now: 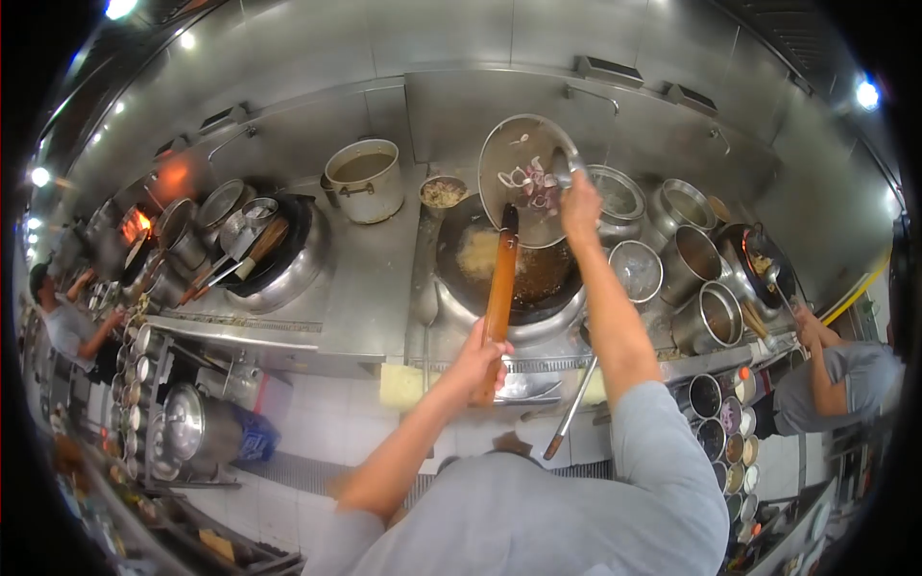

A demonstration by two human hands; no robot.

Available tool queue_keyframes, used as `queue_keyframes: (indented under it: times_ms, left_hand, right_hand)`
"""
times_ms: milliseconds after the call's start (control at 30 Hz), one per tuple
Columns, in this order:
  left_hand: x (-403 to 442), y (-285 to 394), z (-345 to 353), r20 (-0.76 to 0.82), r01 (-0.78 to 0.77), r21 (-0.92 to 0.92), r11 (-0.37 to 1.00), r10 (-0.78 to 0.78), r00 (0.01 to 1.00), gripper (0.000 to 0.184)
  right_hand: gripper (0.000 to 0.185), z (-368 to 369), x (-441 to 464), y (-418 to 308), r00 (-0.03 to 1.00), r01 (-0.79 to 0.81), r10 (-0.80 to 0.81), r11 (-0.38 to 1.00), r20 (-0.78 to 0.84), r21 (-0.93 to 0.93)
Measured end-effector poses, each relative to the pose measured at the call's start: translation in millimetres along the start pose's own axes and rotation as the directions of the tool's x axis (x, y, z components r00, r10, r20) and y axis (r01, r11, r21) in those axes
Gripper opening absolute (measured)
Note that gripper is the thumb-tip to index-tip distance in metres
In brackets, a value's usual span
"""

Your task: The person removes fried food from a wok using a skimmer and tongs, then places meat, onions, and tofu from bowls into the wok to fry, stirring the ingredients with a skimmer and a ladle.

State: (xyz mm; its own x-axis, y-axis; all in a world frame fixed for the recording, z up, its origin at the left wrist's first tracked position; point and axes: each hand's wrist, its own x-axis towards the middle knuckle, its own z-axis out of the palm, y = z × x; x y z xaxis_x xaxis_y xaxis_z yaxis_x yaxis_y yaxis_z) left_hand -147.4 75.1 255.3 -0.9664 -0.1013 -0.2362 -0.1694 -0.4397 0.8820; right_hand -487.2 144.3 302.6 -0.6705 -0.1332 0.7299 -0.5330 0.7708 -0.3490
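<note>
My left hand (pixel 477 363) is wrapped round a long wooden handle (pixel 500 293), whose dark upper end reaches the rim of a wide metal strainer. My right hand (pixel 580 206) grips this strainer (pixel 504 154) at its right edge and holds it tilted above the wok. Sliced purple and white pieces (pixel 538 184) lie in the strainer. Below it, the dark wok (pixel 456 235) contains liquid and a pale, foamy patch (pixel 480 253). The lower part of the strainer hides some of the wok's back.
A large pot (pixel 366 197) and a small strainer of chopped food (pixel 443 193) stand at the back left. Several metal pots (pixel 691 254) are on the right. Co-workers stand at far left (pixel 72 331) and far right (pixel 845 389). A ladle (pixel 426 336) lies left of the wok.
</note>
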Motion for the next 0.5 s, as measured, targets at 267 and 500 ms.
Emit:
queue_keyframes:
  times_ms: [267, 500]
  left_hand:
    - [-12.7, -33.8, -45.7, 0.014, 0.167, -0.266, 0.949, -0.169, 0.985, 0.04]
    - [-31.1, -28.2, -54.1, 0.094, 0.162, -0.376, 0.912, -0.136, 0.986, 0.042]
  right_hand:
    - [0.021, 136.9, -94.2, 16.5, 0.418, -0.822, 0.443, -0.187, 0.793, 0.538]
    - [0.012, 15.9, -53.0, 11.8, 0.744, -0.662, 0.487, 0.447, 0.457, 0.601]
